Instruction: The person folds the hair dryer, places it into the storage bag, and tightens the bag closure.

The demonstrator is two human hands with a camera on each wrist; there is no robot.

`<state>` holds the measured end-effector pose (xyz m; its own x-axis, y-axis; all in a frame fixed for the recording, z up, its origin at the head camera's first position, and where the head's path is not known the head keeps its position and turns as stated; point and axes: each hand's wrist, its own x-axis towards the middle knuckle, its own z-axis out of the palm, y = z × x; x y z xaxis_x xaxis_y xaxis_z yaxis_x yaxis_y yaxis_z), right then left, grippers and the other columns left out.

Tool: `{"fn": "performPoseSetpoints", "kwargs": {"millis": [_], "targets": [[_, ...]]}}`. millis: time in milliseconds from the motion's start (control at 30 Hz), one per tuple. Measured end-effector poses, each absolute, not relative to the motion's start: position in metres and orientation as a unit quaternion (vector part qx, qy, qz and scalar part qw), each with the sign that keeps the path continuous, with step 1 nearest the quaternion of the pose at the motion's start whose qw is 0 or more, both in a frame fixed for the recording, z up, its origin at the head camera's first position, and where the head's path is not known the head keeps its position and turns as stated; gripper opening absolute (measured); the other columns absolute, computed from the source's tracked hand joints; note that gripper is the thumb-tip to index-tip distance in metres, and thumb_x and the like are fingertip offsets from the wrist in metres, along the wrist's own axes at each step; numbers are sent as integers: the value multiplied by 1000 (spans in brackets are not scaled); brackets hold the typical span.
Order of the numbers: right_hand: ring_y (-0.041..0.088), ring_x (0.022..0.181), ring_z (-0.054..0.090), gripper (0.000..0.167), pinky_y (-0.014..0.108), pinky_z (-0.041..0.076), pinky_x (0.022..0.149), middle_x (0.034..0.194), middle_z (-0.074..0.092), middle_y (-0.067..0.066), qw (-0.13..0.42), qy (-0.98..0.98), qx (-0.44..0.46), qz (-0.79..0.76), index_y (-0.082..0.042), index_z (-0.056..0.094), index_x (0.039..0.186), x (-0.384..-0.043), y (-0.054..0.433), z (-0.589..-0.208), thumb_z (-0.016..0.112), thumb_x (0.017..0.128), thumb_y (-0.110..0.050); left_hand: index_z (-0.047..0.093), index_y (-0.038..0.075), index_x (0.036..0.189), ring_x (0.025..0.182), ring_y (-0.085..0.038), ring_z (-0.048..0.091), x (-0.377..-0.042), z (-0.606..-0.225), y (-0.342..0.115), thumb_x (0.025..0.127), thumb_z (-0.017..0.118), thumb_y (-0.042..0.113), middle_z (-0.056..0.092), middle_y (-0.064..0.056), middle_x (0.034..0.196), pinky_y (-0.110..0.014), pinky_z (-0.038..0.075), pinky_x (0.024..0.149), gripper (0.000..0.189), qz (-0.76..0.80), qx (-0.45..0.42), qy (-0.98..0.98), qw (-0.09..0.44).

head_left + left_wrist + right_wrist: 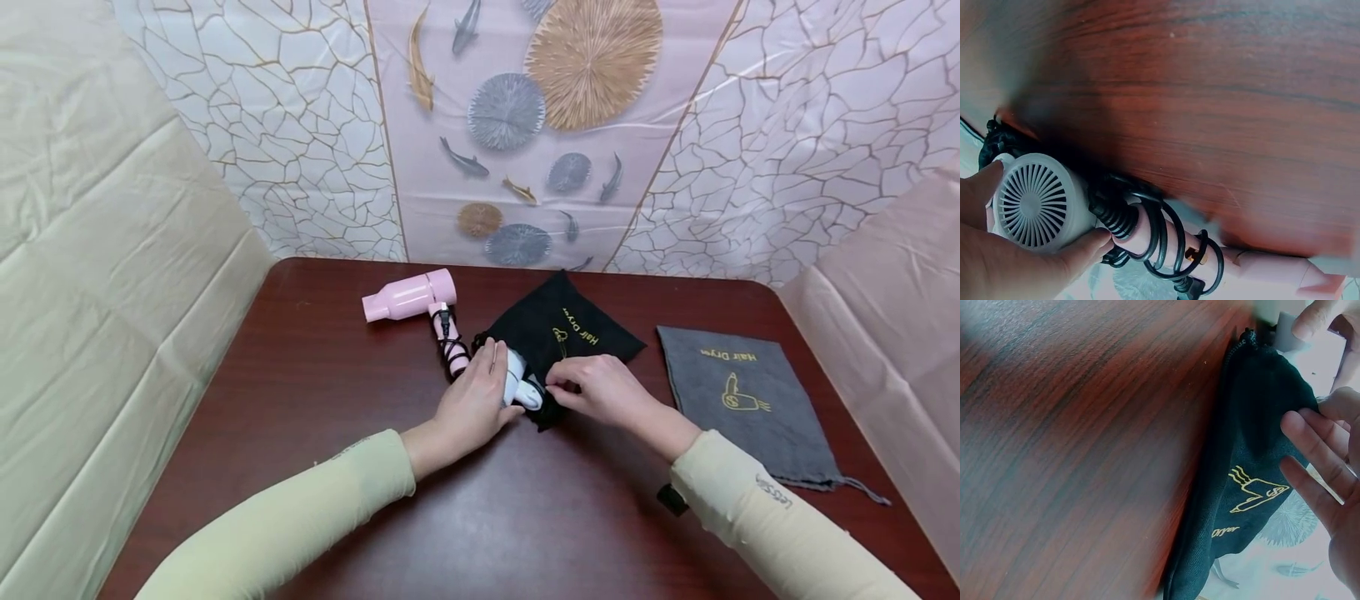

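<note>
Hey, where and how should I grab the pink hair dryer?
Probably the pink barrel, from above on the left: it lies sideways, smooth and uncovered, while black cord wraps the handle, whose end sits near the left hand.

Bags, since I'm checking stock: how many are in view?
2: a black bag, pinched by the right hand, and a gray bag farther right.

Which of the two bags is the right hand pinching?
The black bag, the one nearer the pink hair dryer: the right hand pinches its edge. The gray bag lies flat farther right, with neither hand on it.
</note>
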<state>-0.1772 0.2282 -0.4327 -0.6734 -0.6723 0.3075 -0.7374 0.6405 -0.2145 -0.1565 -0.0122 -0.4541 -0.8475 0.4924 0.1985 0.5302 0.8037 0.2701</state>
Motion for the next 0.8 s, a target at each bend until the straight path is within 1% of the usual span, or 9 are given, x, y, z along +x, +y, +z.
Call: {"fn": "performPoseSetpoints", "kwargs": {"millis": [233, 333, 467, 667, 800], "targets": [[7, 70, 65, 10, 31, 57, 64, 88, 75, -7, 87, -900, 393, 168, -17, 77, 91, -176, 229, -432, 81, 90, -8, 36, -14, 158, 146, -42, 51, -150, -457, -16, 93, 82, 48, 44, -35, 159, -42, 45, 119, 101, -129, -266, -952, 84], [8, 71, 66, 9, 32, 58, 65, 88, 75, -7, 87, -900, 391, 172, -16, 77, 91, -176, 231, -431, 81, 91, -8, 36, -13, 158, 146, -41, 50, -144, -457, -18, 93, 82, 48, 45, -33, 159, -43, 48, 115, 100, -155, -250, -952, 80], [10, 71, 68, 9, 33, 57, 65, 89, 75, -7, 89, -902, 385, 176, -16, 78, 92, -176, 234, -432, 81, 90, -8, 38, -12, 158, 143, -41, 54, -135, -456, -21, 93, 83, 46, 47, -32, 159, -46, 53, 110, 98, -191, -228, -951, 78], [8, 74, 68, 10, 34, 58, 67, 89, 75, -8, 86, -904, 381, 174, -17, 77, 93, -177, 234, -434, 80, 90, -8, 38, -11, 158, 144, -39, 53, -124, -457, -25, 92, 85, 43, 49, -30, 158, -45, 54, 109, 97, -176, -224, -954, 92], [6, 75, 68, 11, 34, 59, 68, 88, 75, -8, 85, -903, 382, 177, -18, 77, 93, -178, 232, -435, 80, 90, -8, 39, -11, 158, 144, -39, 54, -122, -460, -23, 91, 86, 41, 49, -30, 157, -44, 52, 111, 97, -164, -227, -955, 99]]}}
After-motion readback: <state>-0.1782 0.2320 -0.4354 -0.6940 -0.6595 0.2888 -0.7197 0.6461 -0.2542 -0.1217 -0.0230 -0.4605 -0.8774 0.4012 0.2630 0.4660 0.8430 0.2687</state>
